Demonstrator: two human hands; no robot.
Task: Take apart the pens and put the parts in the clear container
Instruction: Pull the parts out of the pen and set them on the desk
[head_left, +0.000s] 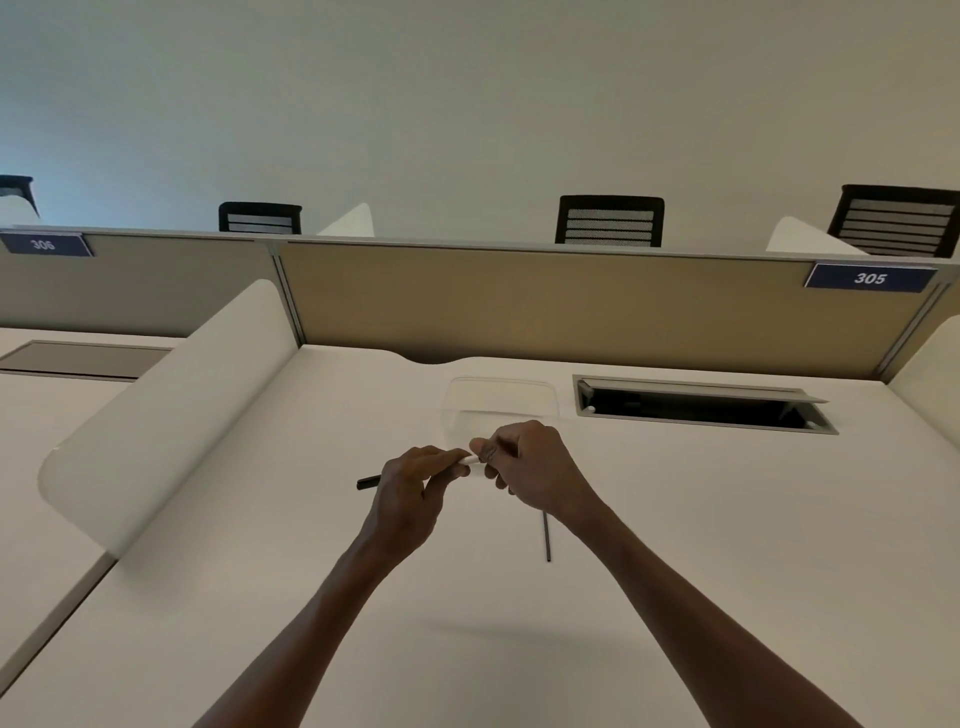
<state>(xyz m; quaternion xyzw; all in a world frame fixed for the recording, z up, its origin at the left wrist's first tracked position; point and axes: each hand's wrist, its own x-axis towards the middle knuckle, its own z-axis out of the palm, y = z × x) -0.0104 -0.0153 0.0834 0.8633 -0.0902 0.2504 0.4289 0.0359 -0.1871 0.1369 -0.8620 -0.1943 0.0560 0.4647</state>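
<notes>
My left hand and my right hand meet over the middle of the white desk, both closed on one pen. The pen's black end sticks out to the left of my left hand; a short white part shows between the two hands. A second thin black pen lies on the desk just below my right wrist, partly hidden by it. The clear container stands right behind my hands; I see nothing inside it.
An open cable hatch is sunk into the desk at the right rear. A tan partition closes the back, and curved white dividers stand at the left and at the far right. Black chairs show beyond.
</notes>
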